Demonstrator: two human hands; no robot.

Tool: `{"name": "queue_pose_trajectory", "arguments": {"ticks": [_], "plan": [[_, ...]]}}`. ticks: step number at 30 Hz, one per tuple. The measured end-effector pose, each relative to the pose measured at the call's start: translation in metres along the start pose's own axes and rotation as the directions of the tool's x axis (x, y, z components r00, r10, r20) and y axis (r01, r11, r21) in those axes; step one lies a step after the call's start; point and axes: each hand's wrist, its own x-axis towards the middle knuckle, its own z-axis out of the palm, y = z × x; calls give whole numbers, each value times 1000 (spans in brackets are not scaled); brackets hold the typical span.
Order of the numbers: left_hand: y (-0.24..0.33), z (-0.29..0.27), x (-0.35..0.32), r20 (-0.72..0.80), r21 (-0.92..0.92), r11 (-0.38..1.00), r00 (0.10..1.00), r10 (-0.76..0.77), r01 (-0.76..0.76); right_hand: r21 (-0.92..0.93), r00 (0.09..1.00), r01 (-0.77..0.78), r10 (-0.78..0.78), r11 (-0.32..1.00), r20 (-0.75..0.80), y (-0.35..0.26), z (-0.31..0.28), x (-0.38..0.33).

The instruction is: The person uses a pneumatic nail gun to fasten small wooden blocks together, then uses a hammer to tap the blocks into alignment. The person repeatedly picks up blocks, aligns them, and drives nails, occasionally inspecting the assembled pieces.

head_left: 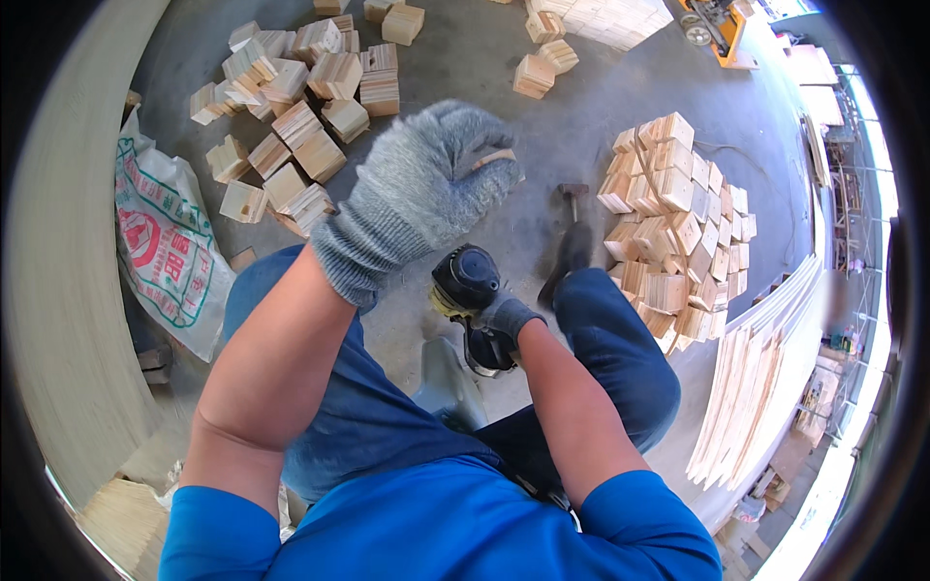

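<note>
My left hand (426, 174), in a grey knit glove, is raised in front of me with fingers and thumb curled. A small piece of pale wooden block (496, 158) shows between them; the glove hides most of it. Lower and to the right, my right hand (506, 318), also gloved, grips a black handheld power tool (468, 278) with a round head and a yellowish band. That tool is between my knees. Just beyond my right knee, a hammer (573, 194) stands near my dark shoe (573, 250).
Loose wooden blocks (320, 155) lie heaped at the far left. A stacked pile of blocks (678, 213) stands at the right, beside leaning thin boards (756, 378). A white printed sack (170, 242) is at my left. Under me is a grey-green seat (449, 378).
</note>
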Motion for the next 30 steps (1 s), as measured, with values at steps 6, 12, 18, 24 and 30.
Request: {"name": "queue_pose_trajectory", "arguments": {"ticks": [6, 12, 18, 24, 30], "plan": [[-6, 4, 38, 41, 165, 985, 998, 46, -52, 127, 996, -64, 55, 990, 72, 10, -5, 5], [-12, 10, 49, 50, 177, 984, 999, -19, 10, 298, 974, -206, 168, 932, 149, -7, -23, 2], [-15, 3, 62, -37, 335, 941, 997, 65, -49, 203, 972, 24, 24, 979, -234, -2, -19, -1], [-11, -8, 57, -118, 269, 963, 993, 23, 10, 612, 923, -87, 295, 786, -247, 0, -78, -15], [-12, -11, 59, -107, 273, 962, 994, 4, 25, 624, 882, 61, 251, 779, -400, 2, -152, -14]]}}
